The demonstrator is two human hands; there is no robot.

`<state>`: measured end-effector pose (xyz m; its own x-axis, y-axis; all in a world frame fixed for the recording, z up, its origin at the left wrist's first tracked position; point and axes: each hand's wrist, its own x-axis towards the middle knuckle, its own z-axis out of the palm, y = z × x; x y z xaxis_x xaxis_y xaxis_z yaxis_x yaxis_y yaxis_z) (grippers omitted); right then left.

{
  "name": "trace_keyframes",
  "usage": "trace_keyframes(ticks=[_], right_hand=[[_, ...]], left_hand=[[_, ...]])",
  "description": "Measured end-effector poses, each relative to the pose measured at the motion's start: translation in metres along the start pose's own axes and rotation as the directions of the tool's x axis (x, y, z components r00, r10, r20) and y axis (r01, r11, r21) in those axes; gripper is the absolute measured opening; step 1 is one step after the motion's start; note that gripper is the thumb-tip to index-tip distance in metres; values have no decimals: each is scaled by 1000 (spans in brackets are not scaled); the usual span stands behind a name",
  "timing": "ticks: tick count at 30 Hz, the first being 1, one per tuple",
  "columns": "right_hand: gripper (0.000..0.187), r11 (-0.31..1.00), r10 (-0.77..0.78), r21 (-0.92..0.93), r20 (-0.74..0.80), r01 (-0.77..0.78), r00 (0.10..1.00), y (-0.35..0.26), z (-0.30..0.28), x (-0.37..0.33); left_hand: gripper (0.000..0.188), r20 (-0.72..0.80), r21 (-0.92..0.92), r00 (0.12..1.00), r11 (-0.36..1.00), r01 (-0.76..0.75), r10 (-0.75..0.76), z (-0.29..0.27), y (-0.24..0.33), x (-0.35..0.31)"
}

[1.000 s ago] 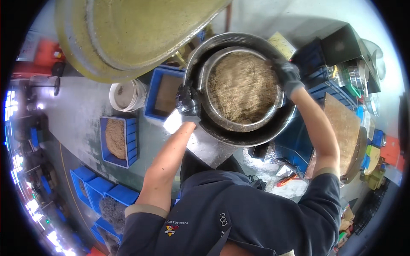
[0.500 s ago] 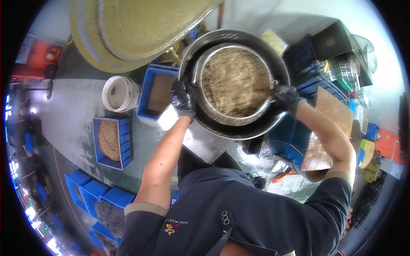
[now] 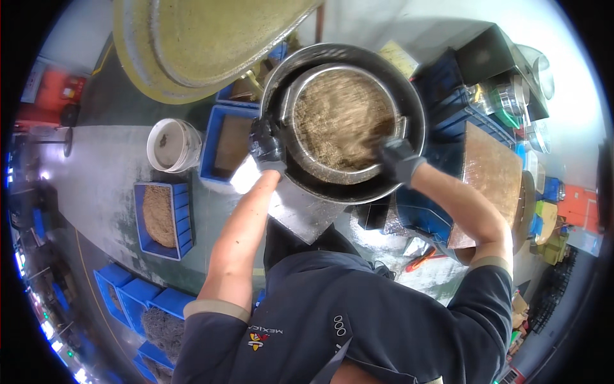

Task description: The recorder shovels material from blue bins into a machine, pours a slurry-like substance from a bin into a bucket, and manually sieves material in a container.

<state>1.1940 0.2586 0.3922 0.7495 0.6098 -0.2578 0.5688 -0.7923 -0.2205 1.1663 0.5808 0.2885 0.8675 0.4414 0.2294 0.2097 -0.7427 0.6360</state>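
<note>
A round metal pan (image 3: pixel 303 153) with handles at its sides holds tan, grainy material (image 3: pixel 339 118), part of it smeared by motion. The pan sits inside a wider, deep dark metal basin (image 3: pixel 416 115). My left hand (image 3: pixel 267 146), in a dark glove, is closed at the pan's left side, across the basin's rim; its exact grip is partly hidden. My right hand (image 3: pixel 398 160), gloved too, is over the pan's lower right edge, below the right handle (image 3: pixel 401 127). Its fingers reach toward the grains and are blurred, so their closure is unclear.
A large yellowish round lid or vessel (image 3: pixel 198 51) looms at upper left. Left of the basin stand a white bucket (image 3: pixel 174 146), a blue bin (image 3: pixel 208 153) and a blue crate of tan material (image 3: pixel 182 221). A brown board (image 3: pixel 489 185) and stacked blue crates are at right.
My right hand has moved from the pan's right handle down and left, over the pan's edge toward the grains. My left hand stays at the pan's left side. The whole view has shifted slightly.
</note>
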Motion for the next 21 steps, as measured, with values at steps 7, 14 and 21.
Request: trace_keyframes(ticks=[7,14,21], right_hand=[[31,598,532,580,230,-553,815,-30,-50,65],[49,995,-5,-95,71,12,997,-32,-11,62],[40,999,-10,38,235,1,972,-60,-18,40]], left_hand=[[27,-10,-38,1000,999,18,-18,-5,-2,-6],[27,-45,-34,999,999,-18,16,2,-2,-6],[26,-78,31,994,997,-73,76,3,-3,-2]])
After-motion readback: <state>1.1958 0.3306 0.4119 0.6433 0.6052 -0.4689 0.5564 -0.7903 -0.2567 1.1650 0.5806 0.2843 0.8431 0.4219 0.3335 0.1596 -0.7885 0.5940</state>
